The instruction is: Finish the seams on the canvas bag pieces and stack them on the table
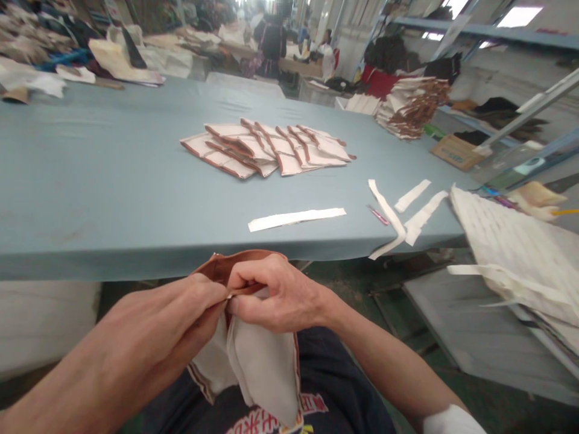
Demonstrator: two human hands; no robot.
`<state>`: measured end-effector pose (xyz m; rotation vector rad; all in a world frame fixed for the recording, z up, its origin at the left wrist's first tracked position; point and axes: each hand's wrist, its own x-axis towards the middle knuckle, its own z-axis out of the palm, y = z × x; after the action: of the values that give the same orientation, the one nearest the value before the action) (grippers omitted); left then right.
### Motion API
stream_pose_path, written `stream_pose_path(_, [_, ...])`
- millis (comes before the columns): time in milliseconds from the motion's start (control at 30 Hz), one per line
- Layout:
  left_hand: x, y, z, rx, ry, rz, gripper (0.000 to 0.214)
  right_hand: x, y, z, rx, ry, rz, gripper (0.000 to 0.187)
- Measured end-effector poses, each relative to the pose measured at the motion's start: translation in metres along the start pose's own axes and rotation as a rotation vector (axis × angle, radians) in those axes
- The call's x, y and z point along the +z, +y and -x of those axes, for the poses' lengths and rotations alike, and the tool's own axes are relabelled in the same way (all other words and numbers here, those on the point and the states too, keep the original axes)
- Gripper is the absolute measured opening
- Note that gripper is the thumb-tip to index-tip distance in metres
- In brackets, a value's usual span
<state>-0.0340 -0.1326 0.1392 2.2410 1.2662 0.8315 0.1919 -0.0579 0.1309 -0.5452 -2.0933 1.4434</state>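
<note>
In front of my lap hangs a cream fabric piece (266, 361) with brown-bound edges and a brown band along its top. My left hand (181, 307) pinches the brown edge, fingers closed. Right beside it, my right hand (275, 292) grips the same band between thumb and bent forefinger, so the two sets of fingertips almost meet. A tiny pale bit shows at the pinch, too small to name. Part of the band lies hidden behind my fingers.
On the blue-green table (113, 187) lie several overlapping brown-edged cream pieces (271, 147), a white strip (296, 219), more strips (389, 211) and a small pink tool (378, 215). A fabric stack (411, 105) stands at the back right. White sheets (520, 247) jut out at the right.
</note>
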Motion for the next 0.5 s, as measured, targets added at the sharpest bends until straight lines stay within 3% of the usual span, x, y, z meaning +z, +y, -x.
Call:
stream_pose_path(100, [-0.001,0.004,0.003,0.125,0.011,-0.040,0.032,0.003,0.003,0.002,0.068,-0.014,-0.139,0.013])
stream_pose_path(200, [-0.003,0.006,0.005,0.153,-0.012,-0.080,0.043,0.004,0.007,0.002,0.188,-0.084,-0.332,0.015])
stream_pose_path(300, [-0.005,-0.001,0.006,0.216,-0.040,-0.113,0.040,0.006,0.013,0.001,0.289,-0.122,-0.516,0.019])
stream_pose_path(500, [-0.003,-0.020,0.016,0.364,-0.058,-0.155,0.060,0.014,0.021,0.003,0.305,-0.065,-0.605,0.025])
